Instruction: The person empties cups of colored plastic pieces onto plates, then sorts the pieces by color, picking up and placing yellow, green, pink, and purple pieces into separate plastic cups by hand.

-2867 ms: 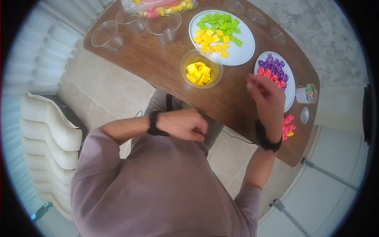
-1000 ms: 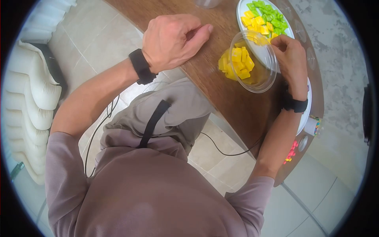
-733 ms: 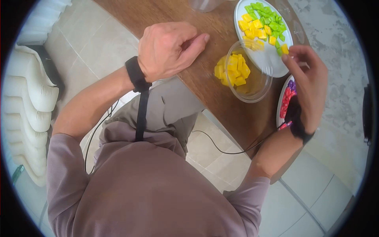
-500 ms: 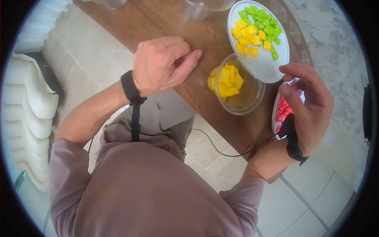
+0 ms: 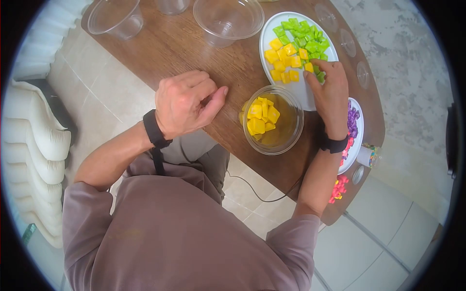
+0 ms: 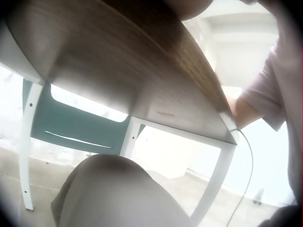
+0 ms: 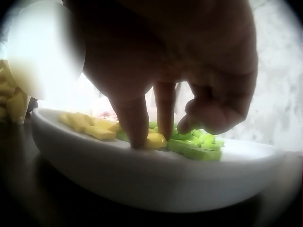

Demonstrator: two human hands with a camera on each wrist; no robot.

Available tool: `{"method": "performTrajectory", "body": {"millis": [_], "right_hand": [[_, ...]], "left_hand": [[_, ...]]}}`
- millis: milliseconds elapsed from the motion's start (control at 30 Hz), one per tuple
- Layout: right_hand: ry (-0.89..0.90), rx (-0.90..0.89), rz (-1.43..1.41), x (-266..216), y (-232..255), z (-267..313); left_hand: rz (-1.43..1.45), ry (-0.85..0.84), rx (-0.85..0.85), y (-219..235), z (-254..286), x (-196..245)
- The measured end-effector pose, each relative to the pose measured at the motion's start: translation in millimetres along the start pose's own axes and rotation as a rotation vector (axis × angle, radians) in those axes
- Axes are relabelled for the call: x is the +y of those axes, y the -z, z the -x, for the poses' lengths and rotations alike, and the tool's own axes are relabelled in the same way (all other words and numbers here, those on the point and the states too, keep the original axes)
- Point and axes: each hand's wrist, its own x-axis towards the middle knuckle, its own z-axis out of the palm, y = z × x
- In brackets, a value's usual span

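In the head view, my right hand [image 5: 331, 94] reaches over the white oval plate [image 5: 310, 103]. Its thumb and forefinger pinch a yellow square candy [image 5: 308, 67] at the plate's near right part; the right wrist view has the fingertips down on both sides of this yellow candy [image 7: 155, 141]. Several yellow candies [image 5: 275, 56] and green candies [image 5: 313, 36] lie on the same plate. A clear plastic cup [image 5: 291, 127] holding yellow candies [image 5: 257, 119] stands nearer the body. My left hand [image 5: 187, 103] rests at the table's near edge, fingers loosely curled, holding nothing.
More clear cups [image 5: 228, 24] stand at the back left, with clear lids [image 5: 347, 42] on the far right. A second plate [image 5: 358, 138] bears purple and red candies. Beyond it are a small jar [image 5: 367, 156] and loose red candies [image 5: 340, 188]. A cable [image 5: 252, 194] hangs by the table edge.
My right hand was over the red and purple plate, moved to the yellow and green plate, drew back briefly, and now pinches a yellow candy there. The head view shifted; my left hand stays idle.
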Motion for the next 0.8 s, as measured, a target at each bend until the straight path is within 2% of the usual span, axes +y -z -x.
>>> {"method": "performTrajectory", "body": {"millis": [200,300,367,400,467,533,600,667,800], "right_hand": [[-0.021,-0.059,-0.069,-4,6,0],[-0.063,-0.092,-0.1,-14,25,3],[-0.149,-0.084,-0.346,-32,50,9],[-0.148,-0.086,-0.349,-42,63,15],[0.004,-0.14,-0.568,-58,84,25],[0.034,-0.114,-0.602,-59,87,28],[0.065,-0.084,-0.63,-55,86,27],[-0.047,-0.059,-0.402,-42,75,15],[-0.035,-0.073,-0.361,-15,31,8]], "left_hand": [[-0.013,0.003,-0.013,1,0,0],[-0.015,0.01,-0.012,1,0,0],[-0.018,0.006,-0.009,1,0,-1],[-0.016,0.004,-0.008,1,1,-1],[-0.019,0.0,-0.007,0,1,-2],[-0.014,-0.004,-0.012,-1,1,-2],[-0.01,0.001,-0.003,-1,0,-1],[-0.013,-0.002,-0.007,-2,0,1],[-0.05,0.032,-0.017,-1,1,1]]}}
